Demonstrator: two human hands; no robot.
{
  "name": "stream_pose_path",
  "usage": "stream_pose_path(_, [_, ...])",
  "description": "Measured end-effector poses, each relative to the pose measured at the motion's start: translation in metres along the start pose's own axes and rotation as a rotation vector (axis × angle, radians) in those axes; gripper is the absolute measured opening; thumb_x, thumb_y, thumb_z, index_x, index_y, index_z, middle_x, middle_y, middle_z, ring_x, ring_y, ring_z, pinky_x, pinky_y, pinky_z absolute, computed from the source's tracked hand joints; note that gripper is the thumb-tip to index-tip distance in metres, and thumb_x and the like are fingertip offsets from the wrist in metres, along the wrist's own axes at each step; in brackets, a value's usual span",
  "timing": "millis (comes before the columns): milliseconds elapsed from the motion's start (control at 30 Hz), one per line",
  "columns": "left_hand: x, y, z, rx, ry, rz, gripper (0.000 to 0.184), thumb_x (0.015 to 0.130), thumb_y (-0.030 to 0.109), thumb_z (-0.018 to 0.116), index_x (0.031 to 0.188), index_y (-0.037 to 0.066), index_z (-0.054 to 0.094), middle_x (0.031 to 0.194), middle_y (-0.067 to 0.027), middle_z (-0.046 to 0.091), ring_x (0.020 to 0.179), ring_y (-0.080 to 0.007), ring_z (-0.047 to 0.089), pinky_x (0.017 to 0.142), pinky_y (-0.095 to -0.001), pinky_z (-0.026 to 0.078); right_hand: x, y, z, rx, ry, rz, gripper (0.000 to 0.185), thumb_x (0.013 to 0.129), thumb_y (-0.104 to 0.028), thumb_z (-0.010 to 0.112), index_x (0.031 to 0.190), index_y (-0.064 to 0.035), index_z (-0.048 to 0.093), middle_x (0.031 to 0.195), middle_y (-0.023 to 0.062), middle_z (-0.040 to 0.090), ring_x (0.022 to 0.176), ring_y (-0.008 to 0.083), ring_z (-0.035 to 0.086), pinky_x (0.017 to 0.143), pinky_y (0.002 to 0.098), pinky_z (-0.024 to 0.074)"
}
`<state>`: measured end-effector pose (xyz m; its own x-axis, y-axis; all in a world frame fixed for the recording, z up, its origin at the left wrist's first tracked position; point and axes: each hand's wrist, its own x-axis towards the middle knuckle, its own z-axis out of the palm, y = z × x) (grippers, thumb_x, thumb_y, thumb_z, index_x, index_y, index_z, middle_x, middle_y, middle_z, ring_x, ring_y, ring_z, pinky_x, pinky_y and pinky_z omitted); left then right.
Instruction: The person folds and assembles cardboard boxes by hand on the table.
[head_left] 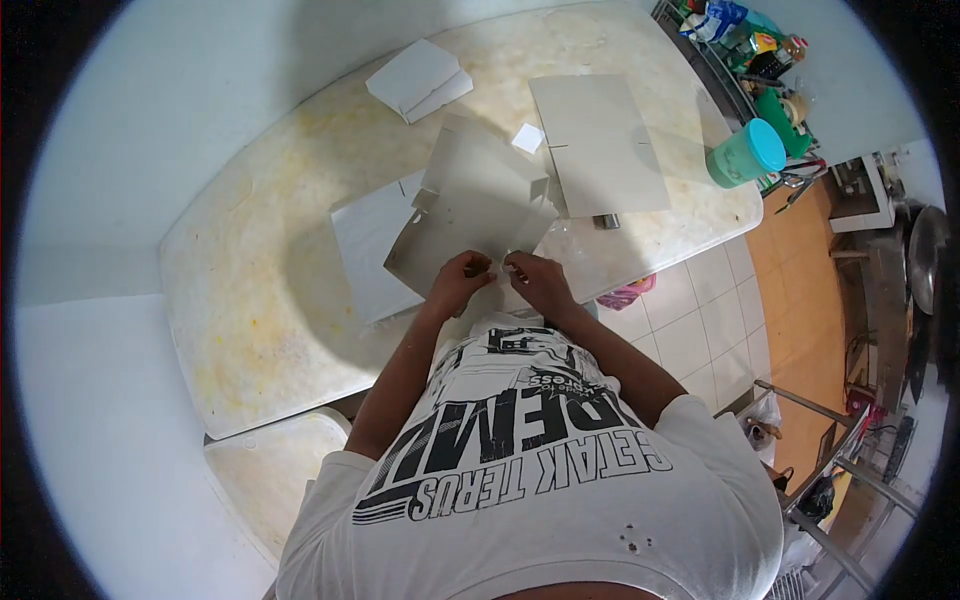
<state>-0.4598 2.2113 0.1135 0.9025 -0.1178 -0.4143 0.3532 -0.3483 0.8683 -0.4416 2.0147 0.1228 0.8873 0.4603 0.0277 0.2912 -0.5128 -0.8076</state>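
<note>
Head view: your left hand (462, 283) and right hand (538, 284) curl at the near edge of the grey cardboard (482, 190), just beyond them; whether they're clamped, can't tell. Looks light, stiffish, creasable: hold folded edges.

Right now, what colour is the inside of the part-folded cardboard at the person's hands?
The cardboard is plain greyish beige inside, best seen in the head view.
</note>
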Motion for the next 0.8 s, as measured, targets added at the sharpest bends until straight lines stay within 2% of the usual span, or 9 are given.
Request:
stream_pose_path(167, [-0.005, 0.005, 0.008, 0.198, 0.081, -0.049, 0.036, 0.081, 0.026, 0.066, 0.106, 0.001, 0.060, 0.099, -0.0164, 0.065, 0.088, -0.0250, 0.064, 0.078, -0.0337, 0.049, 0.001, 0.010, 0.017, -0.004, 0.106, 0.003, 0.031, 0.075, -0.002, 0.058, 0.105, -0.0069, 0.057, 0.098, 0.0138, 0.064, 0.085, 0.0291, 0.064, 0.072, 0.0380, 0.0520])
stream_pose_path(267, [0.001, 0.003, 0.016, 0.171, 0.184, 0.040, 0.037, 0.082, 0.028, 0.064, 0.106, 0.001, 0.060, 0.099, -0.0169, 0.065, 0.089, -0.0268, 0.064, 0.079, -0.0348, 0.049, 0.012, 0.009, 0.019, 0.041, 0.212, -0.033, 0.026, 0.076, 0.001, 0.058, 0.101, -0.0062, 0.056, 0.094, 0.0139, 0.064, 0.084, 0.0302, 0.064, 0.070, 0.0392, 0.0519])
stream_pose_path(367, [0.010, 0.007, 0.015, 0.089, 0.314, 0.058, 0.036, 0.081, 0.027, 0.065, 0.105, 0.001, 0.061, 0.097, -0.0163, 0.066, 0.088, -0.0268, 0.064, 0.078, -0.0349, 0.049, 0.027, 0.012, 0.021, 0.139, 0.285, 0.042, 0.021, 0.077, 0.001, 0.060, 0.096, -0.0056, 0.054, 0.089, 0.0135, 0.065, 0.081, 0.0306, 0.065, 0.068, 0.0390, 0.0519])
stream_pose_path(433, [0.009, 0.021, 0.006, 0.086, 0.442, 0.043, 0.036, 0.081, 0.027, 0.066, 0.105, 0.001, 0.062, 0.093, -0.0158, 0.066, 0.086, -0.0262, 0.065, 0.078, -0.0351, 0.049, 0.034, 0.022, 0.021, 0.066, 0.303, 0.012, 0.019, 0.077, -0.001, 0.062, 0.094, -0.0049, 0.053, 0.086, 0.0131, 0.065, 0.079, 0.0299, 0.065, 0.067, 0.0380, 0.0520])
stream_pose_path(500, [-0.012, 0.034, -0.023, 0.084, 0.794, 0.059, 0.043, 0.082, 0.029, 0.067, 0.113, 0.001, 0.056, 0.101, -0.0158, 0.063, 0.091, -0.0282, 0.061, 0.081, -0.0360, 0.047, 0.040, 0.026, 0.016, 0.033, 0.303, 0.010, 0.019, 0.078, -0.002, 0.063, 0.093, -0.0044, 0.053, 0.086, 0.0129, 0.065, 0.078, 0.0292, 0.066, 0.067, 0.0372, 0.0520])
stream_pose_path(567, [-0.006, -0.003, -0.050, 0.400, 1.223, 0.187, 0.052, 0.083, 0.027, 0.066, 0.124, 0.004, 0.047, 0.109, -0.0121, 0.058, 0.096, -0.0246, 0.057, 0.084, -0.0360, 0.044, 0.041, 0.021, 0.007, 0.042, 0.264, 0.035, 0.018, 0.078, -0.002, 0.063, 0.094, -0.0041, 0.055, 0.087, 0.0129, 0.065, 0.077, 0.0287, 0.066, 0.067, 0.0366, 0.0520])
stream_pose_path(667, [0.010, -0.033, -0.086, -0.012, 0.879, 0.112, 0.059, 0.081, 0.015, 0.066, 0.132, 0.001, 0.038, 0.133, -0.0173, 0.040, 0.114, -0.0234, 0.046, 0.087, -0.0313, 0.042, 0.041, 0.028, 0.000, 0.018, 0.276, -0.131, 0.020, 0.078, 0.000, 0.061, 0.097, -0.0053, 0.060, 0.086, 0.0127, 0.066, 0.076, 0.0282, 0.065, 0.067, 0.0367, 0.0517])
stream_pose_path(700, [0.013, -0.039, -0.098, -0.366, 0.531, 0.173, 0.056, 0.083, 0.012, 0.064, 0.132, 0.001, 0.039, 0.127, -0.0146, 0.047, 0.107, -0.0195, 0.050, 0.086, -0.0307, 0.043, 0.041, 0.028, -0.004, 0.026, 0.285, -0.175, 0.022, 0.078, 0.001, 0.061, 0.098, -0.0067, 0.063, 0.088, 0.0121, 0.066, 0.076, 0.0282, 0.065, 0.068, 0.0364, 0.0517])
stream_pose_path(800, [-0.004, -0.017, -0.103, -0.390, 0.314, -0.141, 0.054, 0.083, 0.010, 0.062, 0.131, 0.000, 0.039, 0.119, -0.0128, 0.053, 0.106, -0.0183, 0.053, 0.089, -0.0297, 0.044, 0.038, 0.027, -0.023, -0.012, 0.150, -0.083, 0.022, 0.077, 0.002, 0.060, 0.098, -0.0065, 0.064, 0.091, 0.0120, 0.065, 0.077, 0.0282, 0.064, 0.069, 0.0357, 0.0519])
